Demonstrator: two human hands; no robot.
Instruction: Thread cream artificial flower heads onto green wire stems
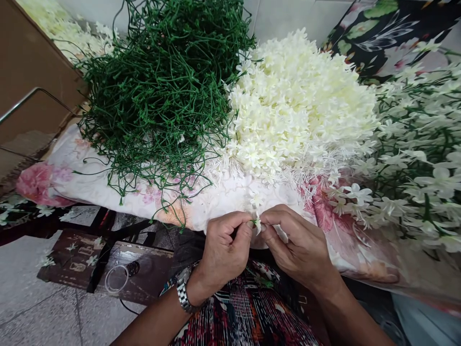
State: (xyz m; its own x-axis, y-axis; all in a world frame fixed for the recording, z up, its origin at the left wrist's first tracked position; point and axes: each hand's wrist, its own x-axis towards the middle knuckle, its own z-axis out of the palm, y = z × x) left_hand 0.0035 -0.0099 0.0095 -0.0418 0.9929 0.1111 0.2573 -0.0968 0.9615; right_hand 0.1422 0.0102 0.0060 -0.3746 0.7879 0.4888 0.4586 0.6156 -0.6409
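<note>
My left hand, with a metal watch on its wrist, is pinched on the tip of a green stem. Fingertip to fingertip with it, my right hand is closed on a small white flower. Another white blossom shows just above the fingertips. Both hands are at the front edge of the flowered cloth. A large heap of green plastic stems lies beyond my left hand, and a pile of loose cream-white blossoms lies beyond my right hand.
White flowers on green stems are massed at the right. A cardboard box with a metal wire stands at the left. Below the cloth's left end are a dark wooden bench and a clear round container. Black floral fabric hangs behind.
</note>
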